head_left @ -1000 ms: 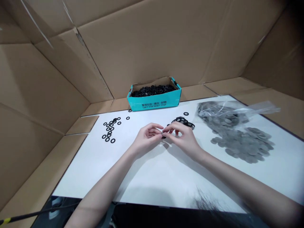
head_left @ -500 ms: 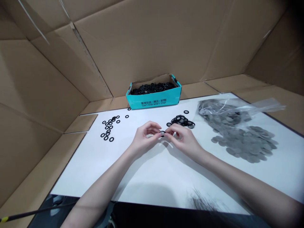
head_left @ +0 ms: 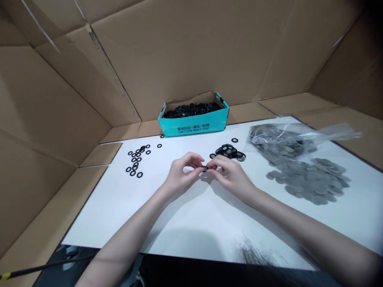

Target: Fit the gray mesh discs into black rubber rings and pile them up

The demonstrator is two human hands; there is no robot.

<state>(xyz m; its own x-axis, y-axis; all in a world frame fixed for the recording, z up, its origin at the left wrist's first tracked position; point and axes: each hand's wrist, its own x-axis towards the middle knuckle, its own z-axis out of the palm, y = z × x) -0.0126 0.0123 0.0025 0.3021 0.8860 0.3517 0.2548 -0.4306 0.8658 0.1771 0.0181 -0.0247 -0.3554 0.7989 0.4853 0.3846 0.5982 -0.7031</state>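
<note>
Between my two hands, over the middle of the white board, is a small black ring (head_left: 204, 169) with a grey disc in it. My left hand (head_left: 184, 171) pinches its left edge with thumb and fingers. On the opposite edge, my right hand (head_left: 226, 172) is closed in a pinch too. Just beyond the right hand lies a pile of black rings with grey centres (head_left: 228, 150). Loose black rings (head_left: 136, 160) are scattered to the left. Thin grey mesh-like discs (head_left: 317, 181) form a heap on the right.
A turquoise box (head_left: 194, 126) full of black rings stands at the back edge of the white board (head_left: 119, 215). A clear plastic bag (head_left: 287, 139) of grey discs lies at the right. Cardboard walls (head_left: 185, 52) enclose the back and sides.
Both hands keep their pinch on the ring. The ring has tilted slightly, so its grey face shows less. The view has shifted a little.
</note>
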